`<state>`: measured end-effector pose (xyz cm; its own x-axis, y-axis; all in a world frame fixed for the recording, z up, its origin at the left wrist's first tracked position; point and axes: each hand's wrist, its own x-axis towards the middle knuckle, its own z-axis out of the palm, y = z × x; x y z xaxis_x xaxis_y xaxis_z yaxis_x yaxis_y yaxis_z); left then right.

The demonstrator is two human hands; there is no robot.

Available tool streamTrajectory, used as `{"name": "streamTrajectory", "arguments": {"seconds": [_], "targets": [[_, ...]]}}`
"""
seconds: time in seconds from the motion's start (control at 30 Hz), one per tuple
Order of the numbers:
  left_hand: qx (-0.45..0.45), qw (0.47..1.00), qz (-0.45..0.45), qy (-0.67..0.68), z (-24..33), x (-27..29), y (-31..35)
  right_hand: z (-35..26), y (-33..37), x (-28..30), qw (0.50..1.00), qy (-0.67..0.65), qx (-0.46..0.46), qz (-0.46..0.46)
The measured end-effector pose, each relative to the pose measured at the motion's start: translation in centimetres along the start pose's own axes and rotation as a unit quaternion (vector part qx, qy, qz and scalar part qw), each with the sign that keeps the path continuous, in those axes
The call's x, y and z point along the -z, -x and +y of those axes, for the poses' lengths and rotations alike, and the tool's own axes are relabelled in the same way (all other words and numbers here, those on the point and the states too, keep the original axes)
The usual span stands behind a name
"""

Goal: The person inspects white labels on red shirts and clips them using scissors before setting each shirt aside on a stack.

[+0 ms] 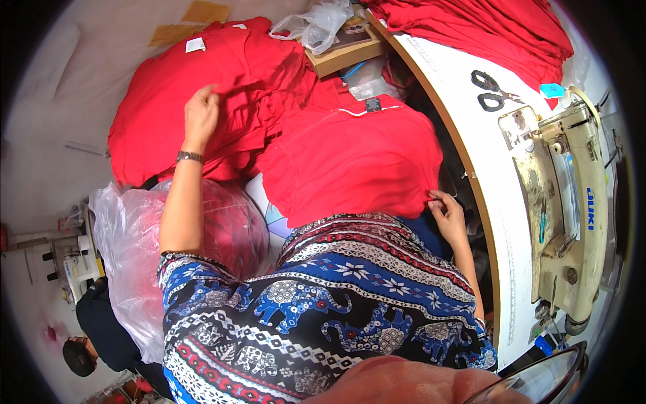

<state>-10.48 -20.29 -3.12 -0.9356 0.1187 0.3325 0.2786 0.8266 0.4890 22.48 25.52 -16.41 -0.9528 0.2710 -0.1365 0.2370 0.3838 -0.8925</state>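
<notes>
On lap: one red garment [350, 165], two hands.

We've got our left hand [200, 114] grabbing the red fabric pile [202, 87], right hand [447, 210] pinching the edge of the red garment [353, 161] on our lap. Sewing machine [572, 202] and black scissors [490, 91] sit on the white table [484, 175] to our right
</notes>
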Motion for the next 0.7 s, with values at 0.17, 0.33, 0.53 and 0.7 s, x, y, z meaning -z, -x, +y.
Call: {"name": "streamTrajectory", "arguments": {"seconds": [0.17,0.33,0.53,0.7], "targets": [[-0.161,0.984,0.072,-0.001,11.8,3.3,2.0,-7.1,-3.0,-1.9,0.952,-0.283,-0.075,-0.092],[-0.39,0.819,-0.377,0.188,21.8,0.0,10.9,-11.3,-7.4,-2.9,0.785,-0.576,-0.165,-0.156],[-0.216,0.746,-0.547,0.314,20.5,-10.5,12.7,-6.5,-7.7,-3.0,0.884,-0.454,-0.112,0.019],[-0.241,0.884,-0.323,0.238,20.1,-15.0,7.8,-6.8,-5.1,-1.3,0.863,-0.501,-0.062,-0.017]]}}
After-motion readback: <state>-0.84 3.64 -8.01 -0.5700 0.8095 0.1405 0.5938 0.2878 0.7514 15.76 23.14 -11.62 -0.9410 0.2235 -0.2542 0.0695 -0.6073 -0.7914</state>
